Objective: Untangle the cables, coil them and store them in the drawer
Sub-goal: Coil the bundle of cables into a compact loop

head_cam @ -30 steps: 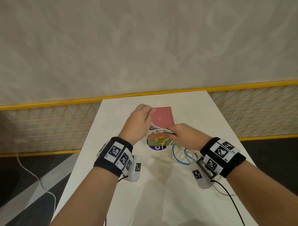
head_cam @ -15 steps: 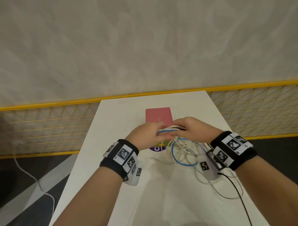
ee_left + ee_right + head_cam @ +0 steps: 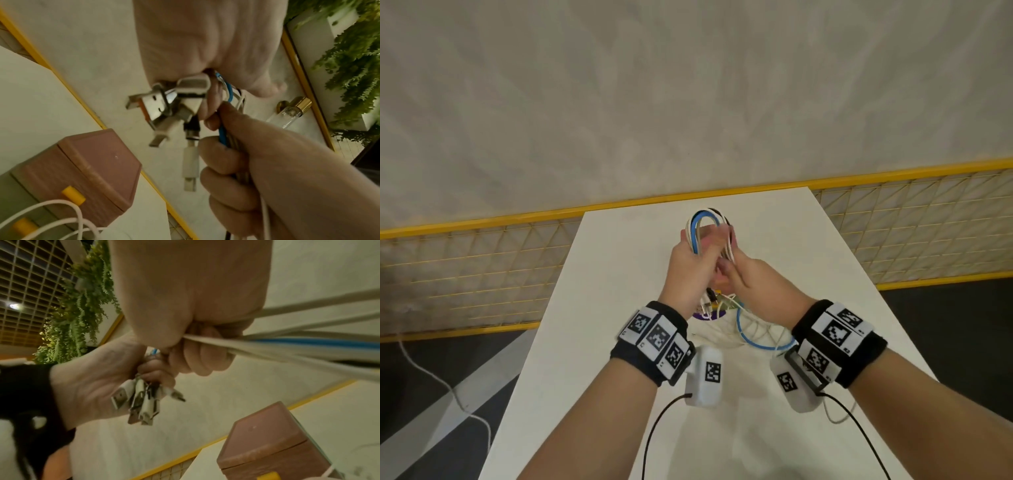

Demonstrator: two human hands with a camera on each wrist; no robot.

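Observation:
Both hands are raised over the white table (image 3: 602, 342) with a bundle of white, blue and black cables (image 3: 705, 219) between them. The bundle's loop arches above the fingers. My left hand (image 3: 698, 250) grips the bundle, and a cluster of USB connectors (image 3: 164, 105) hangs below its fist. My right hand (image 3: 736, 270) grips the same strands just beside it. The strands (image 3: 308, 344) run out of the right fist. More blue and white cable (image 3: 756, 339) lies loose on the table under the wrists. The pink drawer box (image 3: 92, 162) has yellow knobs (image 3: 74, 196); in the head view my hands hide it.
A purple disc (image 3: 705, 316) lies on the table below the connectors. Behind the table's far edge runs a yellow-framed mesh fence (image 3: 482, 267) against a pale wall. Black camera cords (image 3: 661, 428) trail from both wrists. A white cord (image 3: 448, 387) lies on the floor at left.
Both hands have lifted the gathered cables off the table and away from me. The loop now stands above the fingers, and the pink box has gone out of sight behind them.

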